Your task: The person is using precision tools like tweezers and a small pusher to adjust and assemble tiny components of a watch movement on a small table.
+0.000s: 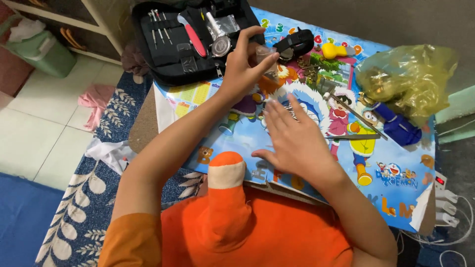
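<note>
Pinching a small clear plastic piece [265,53] between thumb and fingertips, my left hand [245,64] is raised above the far side of the table [396,173], the arm reaching out from the lower left. What exactly the clear piece is I cannot tell; it sits right at my fingertips, just in front of a black watch [295,42] lying on the table beyond it. My right hand [294,141] is lower and nearer to me, palm down with the fingers spread flat on the colourful cartoon table cover, holding nothing that I can see; something small and metallic [292,110] shows just past its fingertips, too small to name. The clear piece is above and beyond this hand, well apart from it.

Left of my raised hand lies an open black tool case [163,59] with slim screwdrivers [158,24], a red-handled tool [195,39] and a round metal tool [220,44] in it. Beyond the watch is a small yellow tool [332,50]. To the right, long thin tweezers [358,116] lie on the cover, near a blue tool [398,129] and a crumpled yellow plastic bag [410,79]. At the right edge a white power strip [445,198] sits with plugs in it. Close to me, an orange cushion [232,212] rests against the table edge
</note>
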